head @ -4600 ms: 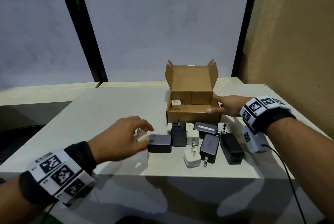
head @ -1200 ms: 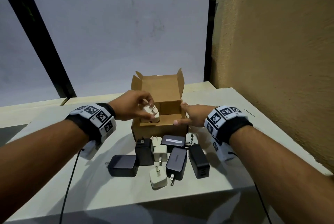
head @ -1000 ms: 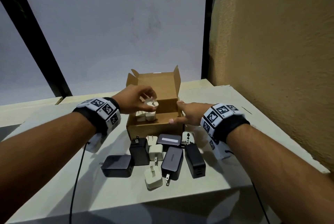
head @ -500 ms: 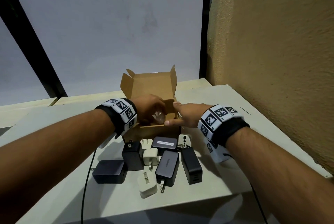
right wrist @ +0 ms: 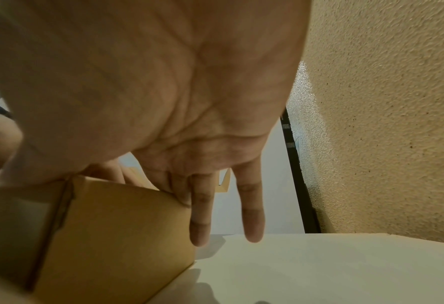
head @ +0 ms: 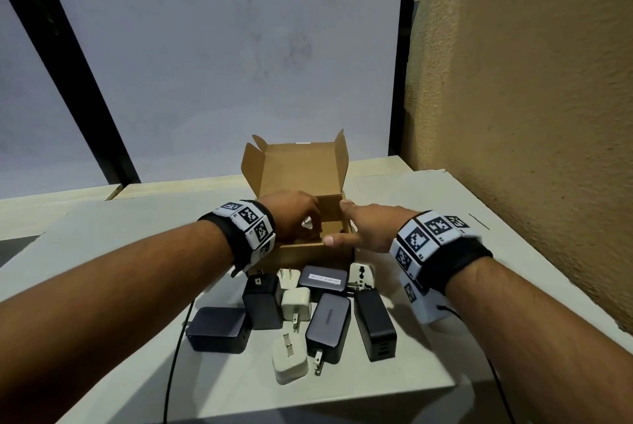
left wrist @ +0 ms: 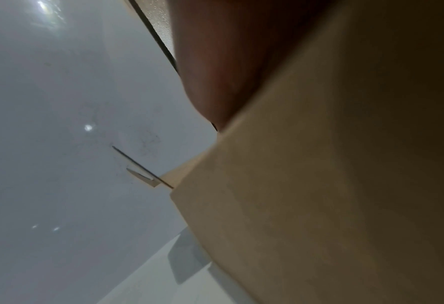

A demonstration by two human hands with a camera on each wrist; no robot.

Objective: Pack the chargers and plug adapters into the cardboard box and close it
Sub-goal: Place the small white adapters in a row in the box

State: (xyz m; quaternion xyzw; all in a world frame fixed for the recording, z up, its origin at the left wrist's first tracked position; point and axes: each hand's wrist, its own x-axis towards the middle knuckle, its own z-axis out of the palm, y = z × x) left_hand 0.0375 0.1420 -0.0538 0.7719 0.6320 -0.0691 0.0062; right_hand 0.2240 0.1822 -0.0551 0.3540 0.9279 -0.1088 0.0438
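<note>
Now deeper in the box [head: 301, 249] with the left hand [head: 291, 220], white charger gone from sight under it; can't tell the grip. Right hand [head: 366, 230] flat and open against box's right wall. Remaining chargers [head: 329, 321] just below both wrists.

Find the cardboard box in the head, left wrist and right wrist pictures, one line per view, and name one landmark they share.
Head: cardboard box at centre, lid up, between the left hand and the right hand.
Left wrist: a tan wall of the box fills the right side.
Right wrist: box at lower left, the right hand's fingers along its corner.
Shared landmark: the pale table.
</note>
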